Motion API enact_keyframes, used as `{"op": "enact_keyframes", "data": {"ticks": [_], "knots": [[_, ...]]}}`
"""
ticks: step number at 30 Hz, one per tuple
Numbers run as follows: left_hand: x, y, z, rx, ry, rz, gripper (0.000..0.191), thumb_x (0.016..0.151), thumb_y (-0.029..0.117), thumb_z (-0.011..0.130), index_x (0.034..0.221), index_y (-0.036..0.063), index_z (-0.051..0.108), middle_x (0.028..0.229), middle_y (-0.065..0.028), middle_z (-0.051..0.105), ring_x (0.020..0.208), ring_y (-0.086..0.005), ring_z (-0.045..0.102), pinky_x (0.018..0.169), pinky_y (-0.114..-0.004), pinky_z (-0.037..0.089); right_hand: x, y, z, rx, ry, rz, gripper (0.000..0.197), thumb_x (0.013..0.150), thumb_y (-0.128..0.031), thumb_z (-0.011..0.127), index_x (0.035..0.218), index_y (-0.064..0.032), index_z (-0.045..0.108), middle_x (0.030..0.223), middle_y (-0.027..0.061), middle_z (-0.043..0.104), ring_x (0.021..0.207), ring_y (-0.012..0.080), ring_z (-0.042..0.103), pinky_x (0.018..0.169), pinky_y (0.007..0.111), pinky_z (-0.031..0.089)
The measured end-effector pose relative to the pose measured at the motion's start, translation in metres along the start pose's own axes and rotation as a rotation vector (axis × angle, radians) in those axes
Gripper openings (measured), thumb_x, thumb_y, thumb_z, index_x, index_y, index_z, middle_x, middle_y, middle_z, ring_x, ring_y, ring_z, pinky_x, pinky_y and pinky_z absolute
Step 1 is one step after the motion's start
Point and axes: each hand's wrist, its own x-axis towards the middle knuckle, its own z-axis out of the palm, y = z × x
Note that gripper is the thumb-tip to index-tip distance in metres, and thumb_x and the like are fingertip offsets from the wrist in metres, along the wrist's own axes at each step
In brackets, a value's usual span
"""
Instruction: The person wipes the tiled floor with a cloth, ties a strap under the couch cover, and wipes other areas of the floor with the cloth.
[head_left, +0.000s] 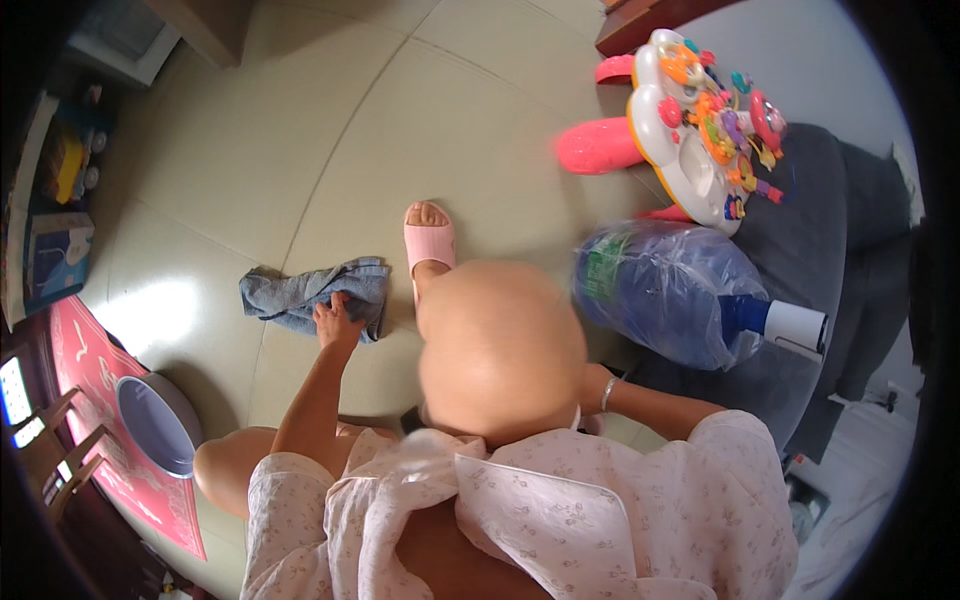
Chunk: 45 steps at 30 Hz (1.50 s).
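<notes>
A folded blue-grey towel (289, 296) lies bunched on the tiled floor, left of my foot in a pink slide sandal (430, 244). On the towel's right part rests my left hand (339, 324), its fingers bent into the cloth. My bent knee (502, 345) fills the middle of the view and is blurred. Beside the knee, my right hand (594, 386) shows only in part, with a bracelet at the wrist. Its fingers are hidden, so what it touches cannot be seen.
A large plastic-wrapped water bottle (660, 285) with a white pump lies on its side at right, by a grey sofa (814, 195). A toy activity table (667, 150) stands beyond it. At left, a grey basin (161, 424) tilts over a red mat (150, 517).
</notes>
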Motion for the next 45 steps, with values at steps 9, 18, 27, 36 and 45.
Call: {"op": "enact_keyframes", "data": {"ticks": [9,18,27,36,45], "knots": [[-0.009,0.002,-0.014,-0.087,-0.004,-0.041,0.058,0.066,0.018,0.083,0.114,0.0215,0.051,0.114,-0.0159,0.049,0.108,-0.0380,0.050,0.091,-0.046,0.047,-0.046,-0.019,-0.019,0.138,-0.139,0.174,0.045,0.081,-0.043,0.063,0.119,-0.0182,0.064,0.108,0.0183,0.068,0.094,0.0386,0.065,0.079,0.045,0.053],[-0.010,-0.010,-0.008,-0.163,0.054,0.088,0.056,0.069,0.010,0.076,0.118,0.0212,0.052,0.115,-0.0174,0.049,0.108,-0.0392,0.048,0.094,-0.046,0.045,-0.080,-0.030,0.018,0.801,0.079,0.530,0.075,0.074,-0.029,0.077,0.141,-0.0180,0.046,0.121,0.0163,0.065,0.110,0.0307,0.062,0.095,0.038,0.047],[-0.006,-0.010,-0.003,-0.071,-0.009,0.100,0.061,0.069,0.015,0.079,0.123,0.0199,0.050,0.119,-0.0149,0.052,0.112,-0.0369,0.046,0.099,-0.046,0.041,-0.065,0.003,0.054,0.625,-0.005,0.381,0.077,0.076,-0.035,0.074,0.143,-0.0155,0.041,0.118,0.0191,0.065,0.106,0.0326,0.063,0.091,0.040,0.049],[-0.004,-0.021,0.004,-0.133,-0.041,0.064,0.070,0.066,0.025,0.082,0.127,0.0200,0.049,0.122,-0.0196,0.051,0.116,-0.0398,0.043,0.101,-0.046,0.039,-0.061,0.000,0.031,0.652,-0.078,0.294,0.081,0.075,-0.035,0.077,0.143,-0.0142,0.040,0.118,0.0172,0.066,0.104,0.0296,0.064,0.091,0.039,0.050],[0.010,-0.020,0.005,-0.162,-0.125,0.023,0.071,0.065,0.030,0.084,0.127,0.0228,0.050,0.126,-0.0208,0.046,0.118,-0.0408,0.043,0.101,-0.046,0.041,-0.056,0.047,0.075,0.693,-0.031,0.239,0.058,0.076,-0.030,0.077,0.127,-0.0078,0.058,0.120,0.0156,0.066,0.111,0.0300,0.063,0.094,0.039,0.049]]}}
